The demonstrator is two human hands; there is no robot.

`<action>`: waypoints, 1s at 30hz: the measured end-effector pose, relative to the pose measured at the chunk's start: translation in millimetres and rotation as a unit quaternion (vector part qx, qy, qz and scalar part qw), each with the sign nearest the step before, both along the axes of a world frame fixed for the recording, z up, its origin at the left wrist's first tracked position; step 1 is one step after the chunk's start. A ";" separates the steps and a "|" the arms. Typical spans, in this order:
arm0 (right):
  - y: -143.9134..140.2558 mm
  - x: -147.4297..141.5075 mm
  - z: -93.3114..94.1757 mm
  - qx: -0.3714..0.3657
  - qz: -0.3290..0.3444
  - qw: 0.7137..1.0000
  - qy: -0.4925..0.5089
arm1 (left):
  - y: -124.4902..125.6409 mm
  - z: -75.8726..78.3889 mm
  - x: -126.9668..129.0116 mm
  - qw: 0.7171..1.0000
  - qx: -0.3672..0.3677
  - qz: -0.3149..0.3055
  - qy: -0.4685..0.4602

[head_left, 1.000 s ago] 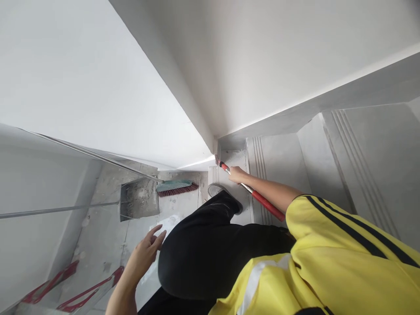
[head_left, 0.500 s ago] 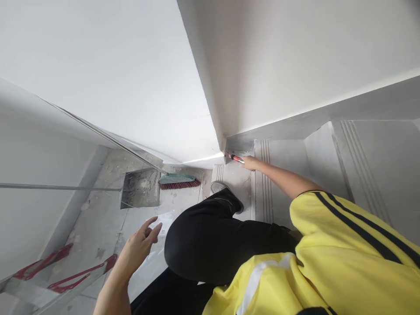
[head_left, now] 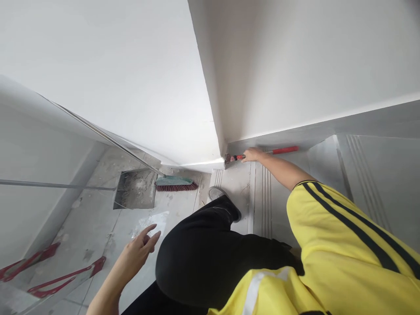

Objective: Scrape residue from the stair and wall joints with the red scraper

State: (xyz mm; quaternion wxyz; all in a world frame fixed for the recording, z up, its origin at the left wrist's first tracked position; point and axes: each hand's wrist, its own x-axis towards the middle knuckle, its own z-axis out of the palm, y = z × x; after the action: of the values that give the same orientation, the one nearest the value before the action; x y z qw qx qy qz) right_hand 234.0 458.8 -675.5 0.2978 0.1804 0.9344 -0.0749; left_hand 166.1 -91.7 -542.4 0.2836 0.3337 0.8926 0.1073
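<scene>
My right hand point(head_left: 252, 155) is closed around the shaft of a scraper point(head_left: 285, 150) with a red grip and a red-and-black head. The grip sticks out to the right behind the hand. At its other end, the head meets the foot of the white wall corner point(head_left: 222, 153), right by the stair; the blade itself is too small to make out well. My left hand point(head_left: 139, 247) hangs in the air beside my left knee, holding nothing, its fingers apart and slightly bent.
A green broom point(head_left: 175, 183) with dark red bristles leans along the wall. Beside it a long-handled dustpan point(head_left: 136, 188) holds dust and debris. Red-and-grey metal frame parts point(head_left: 67, 280) stand at lower left. Grooved stair steps point(head_left: 367, 175) rise on the right. My shoe point(head_left: 226, 205) rests near the corner.
My right hand has tilted the scraper, so its red grip now shows behind the hand. The head stays at the wall corner. My left hand has shifted slightly down and left in view.
</scene>
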 end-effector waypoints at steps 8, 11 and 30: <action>-1.6 1.6 0.9 0.026 0.017 0.999 0.013 | -2.9 -10.5 -1.9 1.000 0.000 0.011 -0.026; -3.6 1.3 1.4 0.035 0.009 0.999 0.022 | -1.7 -12.2 -2.1 0.999 0.007 -0.007 -0.035; -14.3 6.0 8.6 0.043 0.009 0.998 0.040 | 4.3 -6.6 -5.8 0.986 -0.086 -0.134 0.038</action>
State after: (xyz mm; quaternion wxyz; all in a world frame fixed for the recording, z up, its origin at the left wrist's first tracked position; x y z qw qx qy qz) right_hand 239.9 444.5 -666.8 0.2522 0.1817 0.9496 -0.0389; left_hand 160.3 -87.4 -549.0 0.2886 0.4286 0.8559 -0.0217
